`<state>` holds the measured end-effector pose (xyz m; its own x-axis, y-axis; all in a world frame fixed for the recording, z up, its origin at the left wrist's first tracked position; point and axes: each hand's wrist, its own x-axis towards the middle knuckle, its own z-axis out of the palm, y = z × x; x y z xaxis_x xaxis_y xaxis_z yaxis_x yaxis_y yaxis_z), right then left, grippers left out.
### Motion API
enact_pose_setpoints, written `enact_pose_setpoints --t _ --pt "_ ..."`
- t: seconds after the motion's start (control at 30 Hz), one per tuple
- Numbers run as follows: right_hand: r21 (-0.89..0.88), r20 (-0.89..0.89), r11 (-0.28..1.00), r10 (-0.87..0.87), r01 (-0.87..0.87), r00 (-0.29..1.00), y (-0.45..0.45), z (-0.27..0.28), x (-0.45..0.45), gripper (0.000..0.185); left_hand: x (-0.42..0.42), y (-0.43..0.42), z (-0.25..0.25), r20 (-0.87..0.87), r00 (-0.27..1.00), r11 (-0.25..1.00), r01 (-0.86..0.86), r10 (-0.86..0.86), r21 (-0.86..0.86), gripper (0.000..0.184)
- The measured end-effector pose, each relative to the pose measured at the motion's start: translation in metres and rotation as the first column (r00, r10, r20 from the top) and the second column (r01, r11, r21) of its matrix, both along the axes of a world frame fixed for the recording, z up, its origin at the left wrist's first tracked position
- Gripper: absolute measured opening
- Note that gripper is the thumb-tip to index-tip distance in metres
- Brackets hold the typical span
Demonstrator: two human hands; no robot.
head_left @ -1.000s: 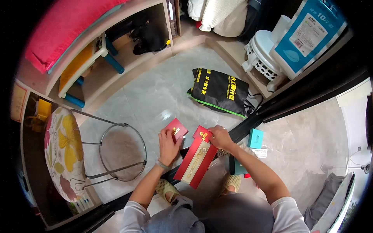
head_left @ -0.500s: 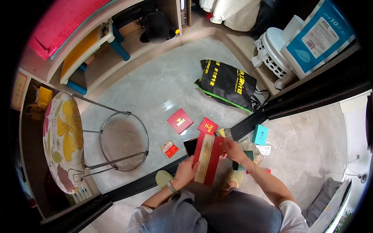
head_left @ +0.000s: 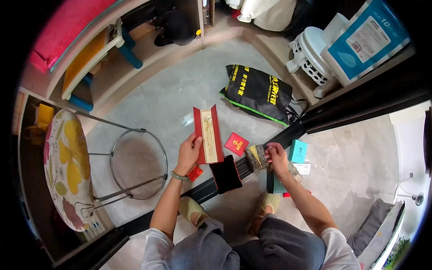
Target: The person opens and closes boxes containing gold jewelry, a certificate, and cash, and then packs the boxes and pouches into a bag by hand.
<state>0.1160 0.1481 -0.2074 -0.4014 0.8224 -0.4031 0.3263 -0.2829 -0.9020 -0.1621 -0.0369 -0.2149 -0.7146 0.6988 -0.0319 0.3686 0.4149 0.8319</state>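
My left hand grips the lower left edge of a long red box with a cream panel. My right hand is at the right edge of a small grey patterned box with a yellow tassel; its fingers are pressed together at that edge. Between the two lies a red square box with gold marks. Below the long box sits an open box with a black inside. A small orange-red packet is partly behind my left wrist.
A turquoise box, a white label and a dark green box lie at the right. Beyond is a black bag with yellow print. A floral stool stands left. A black door track crosses the floor.
The long red box has moved forward and left with my left hand, covering the pink-red square box's place. My right hand has left the long box and reached the patterned box.
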Motion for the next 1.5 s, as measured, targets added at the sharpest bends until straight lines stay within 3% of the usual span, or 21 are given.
enact_pose_setpoints --t 0.1,0.27,0.33,0.37,0.4,0.47,0.53,0.6,0.63,0.73,0.77,0.87,0.93,1.03,1.2,1.23,1.3,1.33,1.4,1.47,1.5 --pt "-0.006 0.035 1.000 0.003 -0.002 0.999 -0.002 -0.004 0.002 0.021 -0.008 -0.015 -0.004 0.204 0.978 0.999 -0.042 0.046 -0.027 0.041" --pt "-0.002 0.015 1.000 0.018 -0.018 1.000 -0.003 -0.005 -0.004 0.019 0.002 -0.049 -0.014 0.239 0.956 0.984 -0.149 0.168 -0.095 0.033" --pt "0.022 0.026 0.998 0.058 -0.059 0.998 -0.005 -0.003 -0.007 0.021 0.005 -0.059 -0.026 0.002 0.986 0.979 -0.168 0.169 -0.115 0.032" --pt "0.022 0.024 0.998 0.065 -0.066 0.998 -0.007 -0.001 -0.008 0.021 0.010 -0.066 -0.031 -0.252 0.960 0.976 -0.164 0.125 -0.142 0.039" --pt "0.030 0.038 0.994 0.106 -0.107 0.994 -0.008 0.001 -0.008 0.020 0.016 -0.073 -0.029 -0.255 0.958 0.975 -0.169 0.129 -0.141 0.039" --pt "0.040 0.054 0.989 0.141 -0.144 0.988 -0.011 0.003 -0.008 0.019 0.030 -0.086 -0.024 -0.334 0.942 0.906 -0.123 -0.021 -0.404 0.051" --pt "0.060 0.033 0.988 0.140 -0.142 0.990 -0.017 0.004 -0.010 0.023 0.035 -0.102 -0.039 -0.402 0.914 0.930 -0.095 -0.060 -0.355 0.041" --pt "0.043 0.002 0.985 0.168 -0.168 0.986 -0.022 0.007 -0.011 0.023 0.038 -0.106 -0.037 -0.083 0.989 0.916 -0.147 0.125 -0.373 0.025" --pt "0.023 -0.028 0.981 0.195 -0.194 0.980 -0.024 0.010 -0.011 0.024 0.038 -0.106 -0.030 -0.083 0.989 0.917 -0.144 0.122 -0.372 0.025" --pt "0.004 -0.141 0.952 0.304 -0.306 0.942 -0.035 0.027 -0.020 0.026 0.041 -0.104 0.028 -0.075 0.997 0.936 -0.039 0.013 -0.350 0.017" --pt "0.051 -0.279 0.909 0.411 -0.414 0.868 -0.037 0.021 -0.020 0.028 0.045 -0.093 0.065 0.051 0.999 0.949 0.008 0.008 -0.315 0.019" --pt "0.103 -0.243 0.791 0.608 -0.603 0.756 -0.059 0.081 -0.045 0.037 0.051 -0.073 0.119 0.237 0.968 0.968 0.140 -0.089 -0.210 0.023" --pt "0.039 -0.428 0.741 0.618 -0.670 0.659 -0.069 0.120 -0.056 0.045 0.064 -0.052 0.153 0.378 0.902 0.977 0.212 -0.211 0.039 0.023" --pt "-0.022 -0.521 0.829 0.468 -0.559 0.714 -0.076 0.135 -0.055 0.030 0.077 -0.020 0.192 0.389 0.888 0.953 0.145 -0.244 0.265 0.023" --pt "-0.156 -0.616 0.955 0.105 -0.251 0.781 -0.073 0.162 -0.052 0.015 0.092 0.004 0.192 0.448 0.848 0.955 0.203 -0.282 0.216 0.019" --pt "-0.034 -0.670 0.999 -0.024 0.001 0.742 -0.080 0.156 -0.060 0.015 0.100 0.009 0.190 0.423 0.881 0.961 0.110 -0.212 0.253 0.017" --pt "0.132 -0.541 0.991 0.039 0.039 0.840 -0.081 0.149 -0.049 0.017 0.112 0.013 0.175 0.382 0.920 0.962 -0.018 -0.091 0.273 0.010" --pt "0.279 -0.383 0.960 0.091 0.021 0.919 -0.083 0.150 -0.043 0.019 0.118 0.011 0.168 0.390 0.912 0.962 0.015 -0.125 0.272 0.010" --pt "0.452 -0.360 0.883 0.312 -0.129 0.879 -0.091 0.156 -0.039 0.026 0.127 0.007 0.155 0.387 0.922 0.938 -0.113 -0.025 0.329 0.014" --pt "0.535 -0.198 0.818 0.364 -0.210 0.910 -0.096 0.164 -0.040 0.031 0.130 0.006 0.141 0.341 0.940 0.941 -0.102 -0.016 0.324 0.013" --pt "0.532 -0.195 0.822 0.352 -0.203 0.915 -0.097 0.162 -0.040 0.031 0.131 0.006 0.144 0.186 0.982 0.940 -0.028 -0.038 0.340 0.013"
